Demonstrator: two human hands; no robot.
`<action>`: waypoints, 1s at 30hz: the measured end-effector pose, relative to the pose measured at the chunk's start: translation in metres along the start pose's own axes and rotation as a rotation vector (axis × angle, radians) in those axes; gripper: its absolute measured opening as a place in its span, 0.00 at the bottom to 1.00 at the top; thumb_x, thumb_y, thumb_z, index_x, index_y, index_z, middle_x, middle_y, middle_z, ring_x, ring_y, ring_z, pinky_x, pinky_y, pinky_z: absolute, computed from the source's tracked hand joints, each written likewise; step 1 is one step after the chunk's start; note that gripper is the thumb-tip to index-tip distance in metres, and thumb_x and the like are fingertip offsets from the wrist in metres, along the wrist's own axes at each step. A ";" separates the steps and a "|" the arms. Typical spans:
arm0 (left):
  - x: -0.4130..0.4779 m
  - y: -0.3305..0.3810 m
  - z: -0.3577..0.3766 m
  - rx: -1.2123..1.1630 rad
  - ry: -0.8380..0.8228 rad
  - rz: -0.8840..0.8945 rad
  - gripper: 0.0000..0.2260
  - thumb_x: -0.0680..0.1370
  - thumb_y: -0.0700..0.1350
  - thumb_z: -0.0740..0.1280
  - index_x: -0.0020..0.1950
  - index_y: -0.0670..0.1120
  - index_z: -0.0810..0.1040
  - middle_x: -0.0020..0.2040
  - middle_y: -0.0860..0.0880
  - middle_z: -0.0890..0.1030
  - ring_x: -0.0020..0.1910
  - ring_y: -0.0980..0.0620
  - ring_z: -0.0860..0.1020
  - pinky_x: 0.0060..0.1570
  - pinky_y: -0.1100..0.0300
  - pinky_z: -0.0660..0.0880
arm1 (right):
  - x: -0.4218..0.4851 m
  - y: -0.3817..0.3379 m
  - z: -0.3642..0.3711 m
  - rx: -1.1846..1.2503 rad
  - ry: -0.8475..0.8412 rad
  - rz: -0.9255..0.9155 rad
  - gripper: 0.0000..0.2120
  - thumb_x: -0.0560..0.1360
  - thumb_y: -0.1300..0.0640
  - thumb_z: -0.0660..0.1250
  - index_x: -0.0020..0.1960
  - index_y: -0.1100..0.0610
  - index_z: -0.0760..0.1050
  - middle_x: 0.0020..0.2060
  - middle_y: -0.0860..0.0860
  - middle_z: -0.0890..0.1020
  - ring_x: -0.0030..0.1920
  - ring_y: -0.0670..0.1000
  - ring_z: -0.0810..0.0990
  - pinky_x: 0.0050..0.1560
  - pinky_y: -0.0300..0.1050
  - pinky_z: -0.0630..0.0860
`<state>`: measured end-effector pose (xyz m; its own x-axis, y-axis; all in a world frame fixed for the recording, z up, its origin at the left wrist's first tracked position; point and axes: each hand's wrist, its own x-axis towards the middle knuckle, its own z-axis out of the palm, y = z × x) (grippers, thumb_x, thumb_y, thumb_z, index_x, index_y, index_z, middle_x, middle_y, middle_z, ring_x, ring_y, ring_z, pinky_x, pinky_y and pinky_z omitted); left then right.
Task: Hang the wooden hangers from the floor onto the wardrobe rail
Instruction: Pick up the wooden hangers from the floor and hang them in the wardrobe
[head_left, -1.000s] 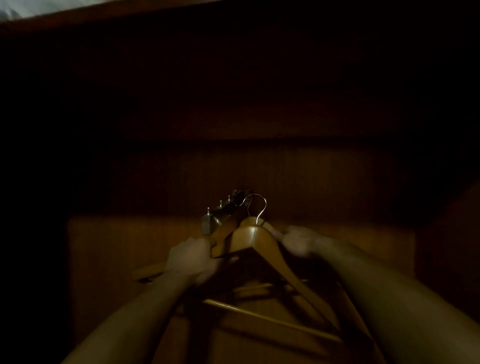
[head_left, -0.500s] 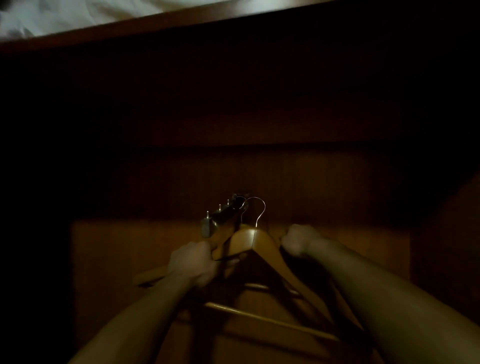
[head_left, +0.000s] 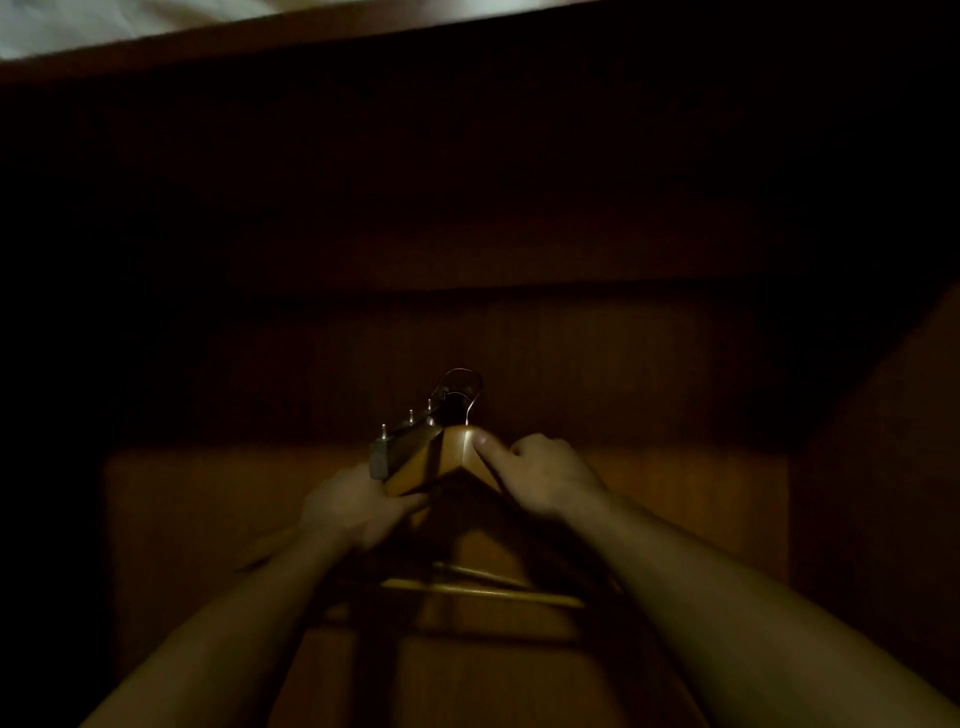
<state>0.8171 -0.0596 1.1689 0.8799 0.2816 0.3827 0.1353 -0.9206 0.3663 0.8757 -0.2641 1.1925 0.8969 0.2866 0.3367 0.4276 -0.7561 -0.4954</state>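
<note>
I look into a dark wardrobe. A wooden hanger with a thin metal hook stands upright in front of me, its crossbar low between my forearms. My right hand grips the hanger's right shoulder, thumb on the apex. My left hand holds its left shoulder. The hook reaches a short dark rail studded with small metal pins, which juts toward me. Whether the hook rests on the rail is lost in the gloom. A second crossbar shows faintly behind the first.
The wardrobe's wooden back panel is lit in a low band; everything above is near black. A wooden side wall rises on the right. A pale strip shows beyond the wardrobe's top edge.
The hanger has swung from a slanted pose to face me squarely. My right hand moved in from beside it and closed on its right shoulder. The hook now overlaps the rail's far end.
</note>
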 end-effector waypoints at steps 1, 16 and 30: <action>0.001 -0.004 0.000 0.014 0.004 -0.010 0.27 0.75 0.70 0.61 0.66 0.54 0.75 0.57 0.53 0.80 0.44 0.56 0.74 0.45 0.59 0.73 | 0.002 -0.001 0.004 -0.014 -0.004 -0.003 0.36 0.74 0.25 0.46 0.45 0.53 0.80 0.40 0.50 0.83 0.42 0.51 0.82 0.51 0.52 0.80; 0.014 -0.026 0.026 -0.010 -0.012 -0.038 0.20 0.73 0.66 0.68 0.57 0.55 0.75 0.43 0.57 0.79 0.40 0.58 0.77 0.37 0.62 0.73 | 0.009 0.003 0.028 -0.112 -0.038 0.025 0.34 0.75 0.26 0.47 0.43 0.53 0.77 0.40 0.51 0.80 0.42 0.51 0.80 0.44 0.46 0.77; -0.003 -0.035 0.010 0.098 0.086 0.046 0.22 0.75 0.64 0.67 0.63 0.52 0.73 0.59 0.51 0.79 0.56 0.50 0.78 0.55 0.51 0.77 | -0.021 -0.018 0.025 -0.400 0.013 0.075 0.27 0.80 0.35 0.54 0.52 0.57 0.78 0.46 0.53 0.81 0.47 0.52 0.81 0.51 0.51 0.80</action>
<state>0.8147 -0.0315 1.1464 0.8442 0.2567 0.4705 0.1431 -0.9539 0.2637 0.8517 -0.2422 1.1740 0.9213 0.2162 0.3232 0.2811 -0.9446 -0.1693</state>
